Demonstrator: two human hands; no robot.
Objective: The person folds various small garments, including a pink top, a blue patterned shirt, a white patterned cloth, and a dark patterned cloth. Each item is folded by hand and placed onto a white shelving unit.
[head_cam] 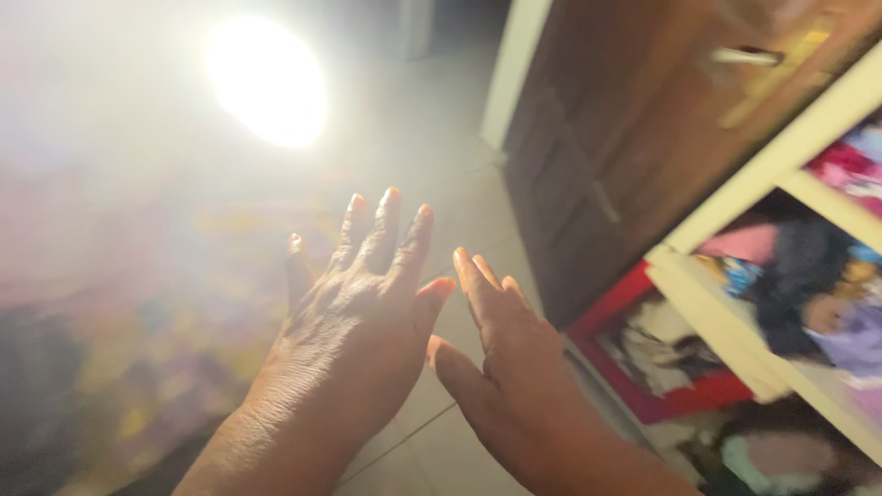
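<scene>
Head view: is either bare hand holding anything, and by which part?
Nothing is held. The left hand and right hand are both open, fingers spread, above the pale tiled floor.

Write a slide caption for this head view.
Both hands, left and right, open and empty above a tiled floor, beside cream shelves.

ahead: bare floor [459,197] | right: wooden door [625,119], shelf [735,312]

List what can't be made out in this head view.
- Colourful surface at left: washed out by glare from the bright light, and blurred.
- Shelf contents: motion-blurred and cut by the right edge.
- Left hand and right hand: palms face away, so unseen.
</scene>
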